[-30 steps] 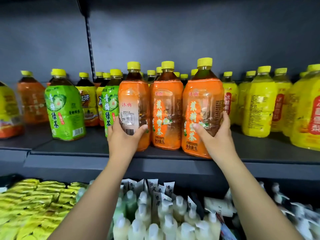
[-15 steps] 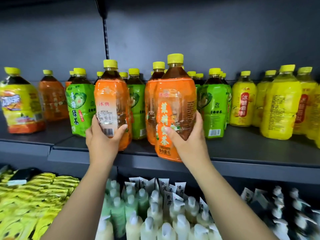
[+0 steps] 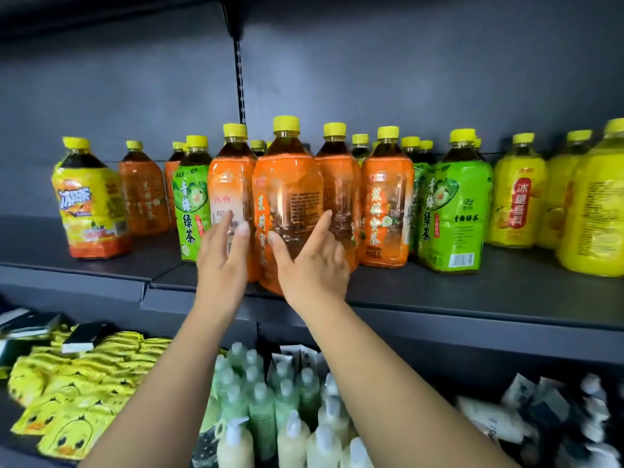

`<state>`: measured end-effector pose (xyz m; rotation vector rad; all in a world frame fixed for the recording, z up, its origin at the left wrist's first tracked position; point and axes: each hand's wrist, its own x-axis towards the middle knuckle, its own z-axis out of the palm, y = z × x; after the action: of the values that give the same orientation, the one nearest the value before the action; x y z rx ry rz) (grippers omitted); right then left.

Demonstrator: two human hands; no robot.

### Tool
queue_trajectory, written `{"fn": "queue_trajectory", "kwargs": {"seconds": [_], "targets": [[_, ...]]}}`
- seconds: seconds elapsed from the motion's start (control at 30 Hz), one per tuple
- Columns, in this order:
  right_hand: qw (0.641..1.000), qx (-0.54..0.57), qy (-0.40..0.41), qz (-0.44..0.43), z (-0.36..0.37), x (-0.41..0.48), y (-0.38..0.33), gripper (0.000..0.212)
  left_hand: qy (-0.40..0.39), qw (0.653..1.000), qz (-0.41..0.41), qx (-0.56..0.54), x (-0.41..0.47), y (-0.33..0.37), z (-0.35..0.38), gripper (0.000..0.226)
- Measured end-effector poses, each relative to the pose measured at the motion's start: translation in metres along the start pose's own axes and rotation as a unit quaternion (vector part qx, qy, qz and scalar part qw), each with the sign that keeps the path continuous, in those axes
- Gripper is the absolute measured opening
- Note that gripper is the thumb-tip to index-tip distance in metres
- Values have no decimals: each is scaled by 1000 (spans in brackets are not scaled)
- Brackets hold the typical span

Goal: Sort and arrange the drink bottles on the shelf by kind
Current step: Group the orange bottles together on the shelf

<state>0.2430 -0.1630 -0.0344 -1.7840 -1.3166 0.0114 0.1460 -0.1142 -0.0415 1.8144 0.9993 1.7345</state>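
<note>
Six orange-labelled bottles [image 3: 287,184] show on the shelf [image 3: 506,298], from its middle front toward the left end. Two green-labelled bottles [image 3: 454,211] are plain, with more half hidden behind. Three yellow bottles [image 3: 520,204] stand at the right edge, and one yellow-and-orange bottle [image 3: 89,204] at the left end.

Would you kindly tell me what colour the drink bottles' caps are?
Yellow caps, clearest in the head view.

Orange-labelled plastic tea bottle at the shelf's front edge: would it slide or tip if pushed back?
The orange-labelled plastic tea bottle looks full nearly to the neck, so probably heavy. Tall with a narrow top, it may tip if pushed high. Its glossy wrap likely feels slippery.
</note>
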Motion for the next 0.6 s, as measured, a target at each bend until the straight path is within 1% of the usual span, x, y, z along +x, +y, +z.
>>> {"fn": "queue_trajectory", "kwargs": {"seconds": [0.07,0.13,0.17,0.2,0.23,0.27,0.3,0.33,0.37,0.4,0.5,0.57,0.6], "targets": [[999,-16,-27,4,3,4,-1,81,-57,998,-25,-20,2,-1,8,54],[999,-14,-46,-5,-2,8,5,72,-85,995,-53,-10,4,-4,18,57],[999,-15,-38,-8,-8,9,9,68,-86,995,-59,9,3,-5,24,60],[1000,-12,-12,-3,-15,11,14,67,-84,994,-58,30,3,-8,30,66],[1000,8,20,14,-20,15,20,67,-79,994,-56,50,2,-8,35,73],[997,52,40,49,-26,20,27,69,-69,994,-52,70,1,-9,39,78],[989,113,34,85,-29,27,34,70,-54,993,-50,90,0,-8,43,79],[978,177,9,111,-31,32,39,70,-37,992,-49,107,1,-7,45,76],[969,216,-26,120,-32,34,43,70,-24,991,-48,125,0,-7,48,72],[967,216,-65,114,-32,33,45,71,-13,988,-45,146,-1,-6,50,69],[977,118,-156,84,-32,20,49,77,17,980,-31,195,-5,-6,57,70],[975,118,-176,67,-42,17,53,73,29,979,-30,198,-6,-3,61,72],[976,137,-158,55,-51,18,57,69,34,980,-30,192,-6,-2,62,71]]}}
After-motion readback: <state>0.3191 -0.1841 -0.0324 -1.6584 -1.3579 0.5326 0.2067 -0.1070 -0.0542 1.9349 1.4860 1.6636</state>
